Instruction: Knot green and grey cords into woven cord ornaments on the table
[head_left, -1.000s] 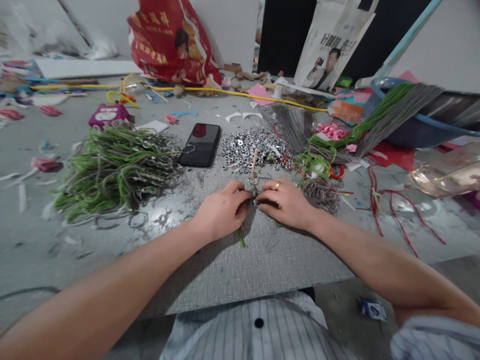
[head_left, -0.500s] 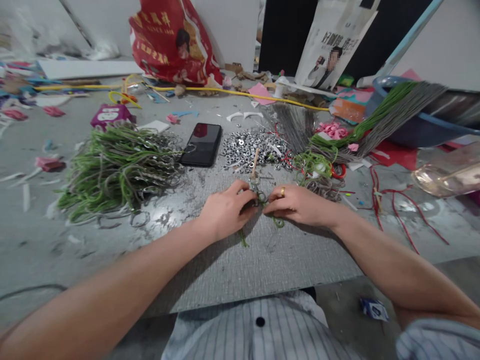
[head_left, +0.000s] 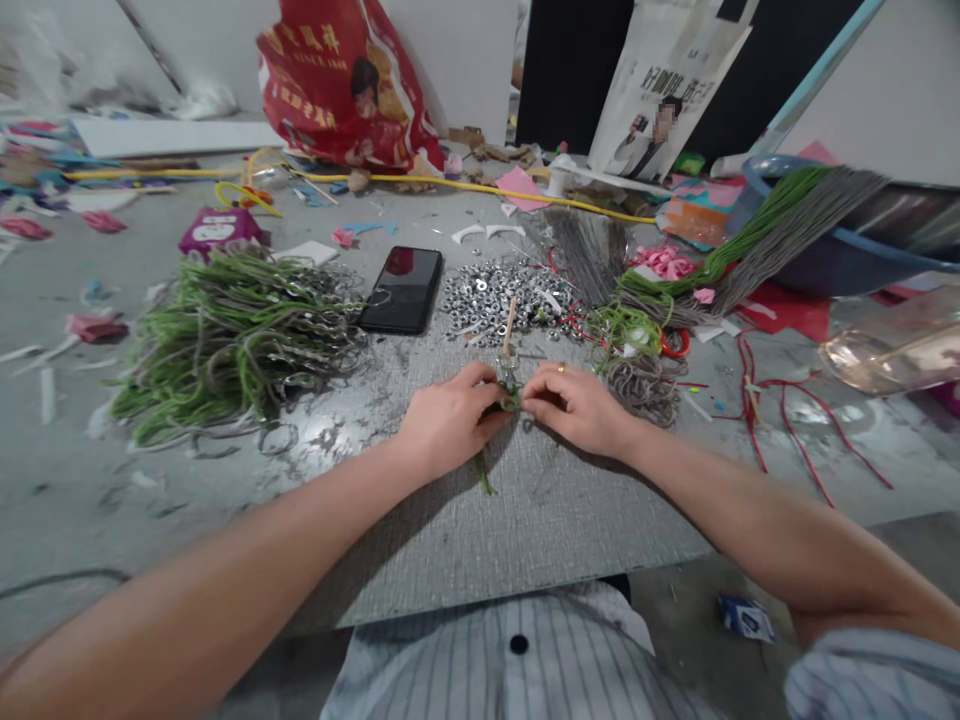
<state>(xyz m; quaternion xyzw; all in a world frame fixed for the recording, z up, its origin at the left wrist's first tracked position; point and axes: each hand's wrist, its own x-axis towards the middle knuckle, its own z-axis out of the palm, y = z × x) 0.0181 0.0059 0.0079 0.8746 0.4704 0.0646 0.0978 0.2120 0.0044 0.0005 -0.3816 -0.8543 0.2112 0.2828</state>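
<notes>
My left hand (head_left: pixel 448 420) and my right hand (head_left: pixel 579 405) meet at the middle of the grey table (head_left: pixel 465 530), both pinched on a thin green cord (head_left: pixel 510 402). The cord's tail (head_left: pixel 484 475) trails out under my left hand. A gold ring sits on a right-hand finger. Just beyond my fingers a small wooden stick (head_left: pixel 509 327) stands upright, in front of a heap of small metal nuts (head_left: pixel 499 292). A small metal piece at the knot is too small to make out.
A big pile of green and grey cords (head_left: pixel 232 340) lies at left, a black phone (head_left: pixel 403 288) beside it. More cord bundles (head_left: pixel 750 240) lie at right over a blue basin (head_left: pixel 847 250). Red cords (head_left: pixel 787 420), a red bag (head_left: pixel 341 85) and paper scraps lie around.
My right hand drew away to the right with a loop of green cord showing, then came back against my left hand; the loop is now hidden in my fingers.
</notes>
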